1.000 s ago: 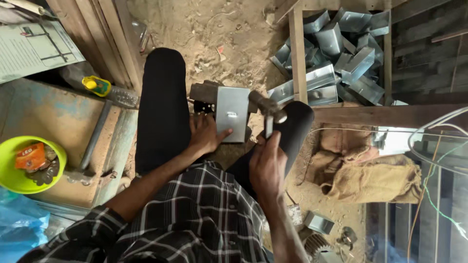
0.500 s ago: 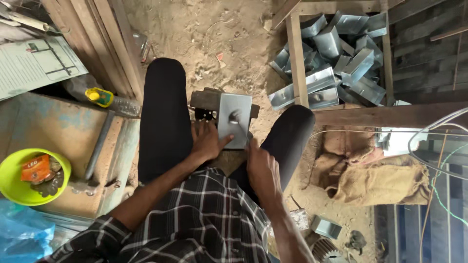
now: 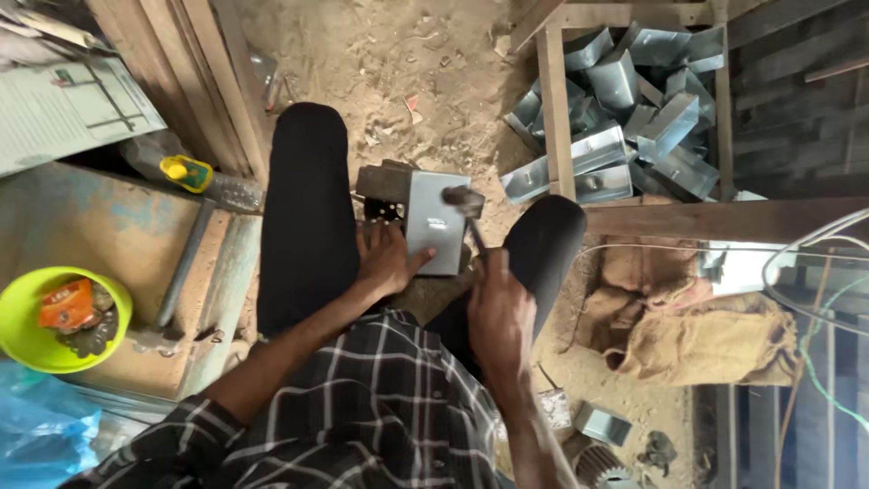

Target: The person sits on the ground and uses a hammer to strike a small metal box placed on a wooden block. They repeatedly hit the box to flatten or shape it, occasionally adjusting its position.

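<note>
Small sheet-metal workshop, floor-level setup. Bare dirt floor (image 3: 425,63) with debris. Wooden frame (image 3: 557,109) at upper right holds a heap of folded galvanised metal boxes (image 3: 634,100). Timber planks (image 3: 172,81) lean at upper left. Burlap sacks (image 3: 706,340) and loose wires (image 3: 815,263) lie at right; a yellow-green bowl (image 3: 18,335) of scraps sits on a worn blue bench (image 3: 109,217).

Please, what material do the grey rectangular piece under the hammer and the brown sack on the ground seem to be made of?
The grey rectangular folded piece looks like thin sheet metal, likely galvanised steel: dull silver sheen, crisp bent edges, like the pile of grey folded boxes. The brown crumpled sack looks like burlap or jute: coarse weave, soft folds. The dark hammer head seems to be steel.
</note>
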Action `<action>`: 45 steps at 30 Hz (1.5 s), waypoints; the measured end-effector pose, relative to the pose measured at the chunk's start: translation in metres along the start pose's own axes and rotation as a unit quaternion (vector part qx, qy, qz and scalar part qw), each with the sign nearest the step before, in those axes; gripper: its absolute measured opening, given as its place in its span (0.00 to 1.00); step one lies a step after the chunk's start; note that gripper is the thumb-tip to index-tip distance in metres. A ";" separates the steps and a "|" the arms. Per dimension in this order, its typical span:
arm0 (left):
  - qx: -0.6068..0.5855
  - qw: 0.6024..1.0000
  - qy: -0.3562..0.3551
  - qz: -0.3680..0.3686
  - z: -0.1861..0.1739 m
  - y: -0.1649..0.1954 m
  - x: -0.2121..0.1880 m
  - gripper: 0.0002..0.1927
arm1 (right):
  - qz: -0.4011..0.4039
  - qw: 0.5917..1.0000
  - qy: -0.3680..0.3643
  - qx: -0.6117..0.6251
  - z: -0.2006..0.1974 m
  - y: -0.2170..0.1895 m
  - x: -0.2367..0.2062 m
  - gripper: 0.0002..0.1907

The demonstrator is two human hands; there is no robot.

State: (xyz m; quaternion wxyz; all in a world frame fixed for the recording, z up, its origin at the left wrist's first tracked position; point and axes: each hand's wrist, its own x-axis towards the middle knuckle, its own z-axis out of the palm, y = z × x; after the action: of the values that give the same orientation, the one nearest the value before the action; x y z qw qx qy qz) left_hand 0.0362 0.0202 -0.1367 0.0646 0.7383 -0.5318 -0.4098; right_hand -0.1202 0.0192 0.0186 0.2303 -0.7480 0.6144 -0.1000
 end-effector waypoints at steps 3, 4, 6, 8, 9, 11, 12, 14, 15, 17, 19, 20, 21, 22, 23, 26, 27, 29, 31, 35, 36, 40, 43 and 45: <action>-0.002 1.000 -0.015 -0.012 0.003 -0.001 -0.002 0.57 | -0.009 1.000 0.009 -0.015 0.002 -0.001 0.000 0.12; -0.008 1.000 -0.012 -0.016 0.004 -0.001 -0.001 0.58 | -0.034 0.997 -0.023 -0.063 0.003 -0.001 0.000 0.15; -0.015 1.000 0.012 0.012 0.005 -0.002 -0.001 0.58 | -0.034 0.995 -0.050 -0.083 0.005 -0.001 0.001 0.15; -0.007 1.000 0.004 0.011 0.005 -0.002 -0.004 0.59 | 0.019 0.996 -0.072 -0.048 0.004 0.000 -0.001 0.09; 0.013 1.000 0.001 0.006 0.005 -0.003 -0.002 0.58 | 0.034 0.998 -0.052 -0.017 0.002 0.001 -0.002 0.10; 0.027 0.999 -0.021 -0.007 0.004 -0.003 -0.003 0.58 | 0.078 0.995 -0.013 0.055 0.002 0.002 -0.005 0.11; 0.012 0.999 -0.040 -0.014 0.002 -0.003 -0.004 0.57 | 0.056 0.997 0.000 0.045 0.002 0.003 -0.008 0.14; -0.003 0.999 -0.041 -0.009 -0.001 0.002 -0.003 0.57 | -0.003 0.999 0.037 0.027 0.005 0.004 -0.006 0.22; 0.006 1.000 -0.028 0.002 -0.003 0.002 -0.005 0.58 | 0.010 1.000 0.001 0.003 0.007 0.005 -0.004 0.19; 0.004 1.000 -0.022 0.001 -0.006 0.003 -0.006 0.57 | 0.042 0.993 -0.093 -0.051 0.009 0.010 -0.003 0.13; -0.021 1.000 -0.016 -0.014 -0.006 0.004 -0.005 0.55 | 0.065 0.997 -0.050 -0.014 0.006 0.019 -0.007 0.11; -0.010 1.000 -0.014 -0.015 -0.006 0.004 -0.004 0.55 | 0.077 0.997 -0.017 0.011 0.006 0.023 -0.007 0.11; 0.000 1.000 -0.019 -0.015 -0.004 0.004 -0.003 0.56 | 0.072 0.997 0.013 0.025 0.008 0.025 -0.008 0.12; 0.003 1.000 -0.025 -0.015 -0.002 0.003 -0.002 0.56 | 0.066 0.996 0.042 0.034 0.010 0.027 -0.009 0.13; -0.008 1.000 -0.021 -0.008 0.001 0.004 -0.001 0.57 | 0.054 0.995 0.070 0.043 0.011 0.030 -0.009 0.14; -0.015 1.000 -0.007 0.007 0.007 0.002 -0.001 0.58 | -0.165 0.977 0.050 -0.128 0.020 0.034 -0.006 0.18; -0.017 1.000 0.002 0.008 0.009 0.002 -0.001 0.59 | -0.074 0.995 -0.008 -0.070 0.022 0.037 -0.005 0.17; -0.024 0.999 0.014 0.018 0.008 0.002 -0.003 0.59 | 0.113 0.984 -0.126 0.052 0.023 0.044 -0.009 0.16; -0.035 0.998 0.033 0.043 0.005 0.003 -0.002 0.59 | 0.109 0.991 -0.049 0.065 0.019 0.055 -0.018 0.17; -0.193 0.979 -0.003 -0.070 -0.014 0.020 -0.002 0.54 | -0.085 0.979 0.180 0.036 0.020 0.082 -0.042 0.22; -0.263 0.959 -0.001 -0.103 -0.020 0.025 -0.001 0.53 | -0.076 0.980 0.180 0.041 0.021 0.089 -0.045 0.22; -0.357 0.928 0.057 -0.090 -0.030 0.049 -0.001 0.49 | 0.105 0.978 0.099 0.149 0.022 0.112 -0.047 0.20; -0.369 0.926 0.058 -0.058 -0.029 0.057 0.000 0.46 | 0.163 0.953 0.087 0.240 0.017 0.123 -0.042 0.20; -0.388 0.920 0.038 -0.032 -0.026 0.056 0.002 0.50 | 0.163 0.942 0.091 0.278 0.012 0.127 -0.040 0.19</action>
State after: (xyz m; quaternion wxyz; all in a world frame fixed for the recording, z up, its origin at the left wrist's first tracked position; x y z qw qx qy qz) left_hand 0.0136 -0.0144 -0.0912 0.3536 0.6870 -0.3043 -0.5572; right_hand -0.2346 0.0427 -0.0458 0.3854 -0.5312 0.6942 -0.2956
